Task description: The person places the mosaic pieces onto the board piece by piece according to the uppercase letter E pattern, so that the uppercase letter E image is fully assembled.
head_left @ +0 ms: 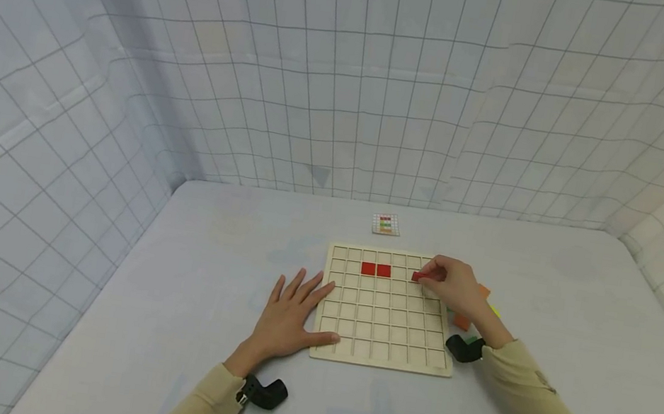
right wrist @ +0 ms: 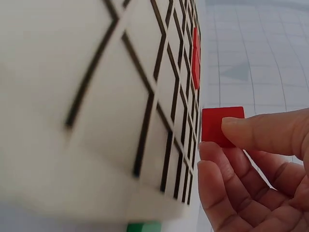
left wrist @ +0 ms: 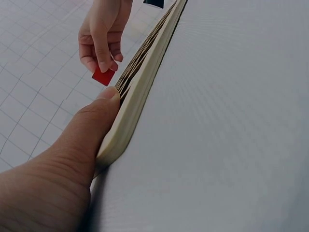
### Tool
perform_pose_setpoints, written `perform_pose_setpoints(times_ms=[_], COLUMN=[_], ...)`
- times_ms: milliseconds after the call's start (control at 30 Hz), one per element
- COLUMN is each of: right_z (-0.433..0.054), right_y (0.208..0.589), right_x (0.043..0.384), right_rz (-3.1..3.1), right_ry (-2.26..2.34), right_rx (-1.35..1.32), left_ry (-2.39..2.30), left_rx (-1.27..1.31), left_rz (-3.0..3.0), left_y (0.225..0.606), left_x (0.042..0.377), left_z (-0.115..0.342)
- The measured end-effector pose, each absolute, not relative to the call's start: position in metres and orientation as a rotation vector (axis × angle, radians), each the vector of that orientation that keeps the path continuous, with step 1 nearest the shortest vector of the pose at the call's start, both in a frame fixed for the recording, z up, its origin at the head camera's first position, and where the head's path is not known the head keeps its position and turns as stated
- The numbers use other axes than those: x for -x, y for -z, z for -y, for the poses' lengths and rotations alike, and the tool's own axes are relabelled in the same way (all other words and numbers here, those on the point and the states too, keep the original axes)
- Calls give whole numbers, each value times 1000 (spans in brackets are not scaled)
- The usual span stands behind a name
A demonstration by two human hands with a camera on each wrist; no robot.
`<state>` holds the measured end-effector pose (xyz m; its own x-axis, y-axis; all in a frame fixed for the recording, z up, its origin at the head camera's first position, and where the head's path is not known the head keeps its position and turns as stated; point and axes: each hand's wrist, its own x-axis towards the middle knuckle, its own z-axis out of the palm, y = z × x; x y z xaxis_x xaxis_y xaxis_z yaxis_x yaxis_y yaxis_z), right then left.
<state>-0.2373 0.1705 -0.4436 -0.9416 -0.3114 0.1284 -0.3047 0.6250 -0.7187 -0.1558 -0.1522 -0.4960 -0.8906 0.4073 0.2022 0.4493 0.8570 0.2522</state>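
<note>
A cream board divided into square cells lies flat on the table. Two red square tiles sit side by side in its second row from the back. My right hand pinches another red tile between thumb and fingers, above the board's right part. The left hand rests at the board's left edge with fingers spread and straight. In the left wrist view its thumb lies on the board's rim.
Orange tiles, a yellow tile and a green tile lie right of the board, partly hidden by the right arm. Behind the board is a small card with a coloured grid pattern. Grid-patterned white curtains surround the table.
</note>
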Motion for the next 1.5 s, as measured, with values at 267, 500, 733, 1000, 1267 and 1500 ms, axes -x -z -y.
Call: perform_pose_setpoints(times_ms=[267, 500, 733, 1000, 1267, 1500], right_z=[-152, -141, -138, -139, -141, -140], right_y=[445, 443, 444, 446, 445, 443], right_x=[248, 251, 255, 254, 247, 242], right_rz=[-2839, -2891, -2896, -2908, -2899, -2916], right_ry=[1180, 1098, 1027, 963, 880, 811], right_rx=[637, 612, 588, 628, 715, 776], left_ry=[460, 441, 443, 463, 461, 479], left_rx=[672, 662, 663, 668, 672, 663], left_rz=[2892, 2907, 2906, 2899, 2876, 2895], left_y=[497, 496, 493, 493, 492, 492], left_x=[156, 156, 155, 154, 154, 153], left_z=[152, 151, 151, 151, 151, 150])
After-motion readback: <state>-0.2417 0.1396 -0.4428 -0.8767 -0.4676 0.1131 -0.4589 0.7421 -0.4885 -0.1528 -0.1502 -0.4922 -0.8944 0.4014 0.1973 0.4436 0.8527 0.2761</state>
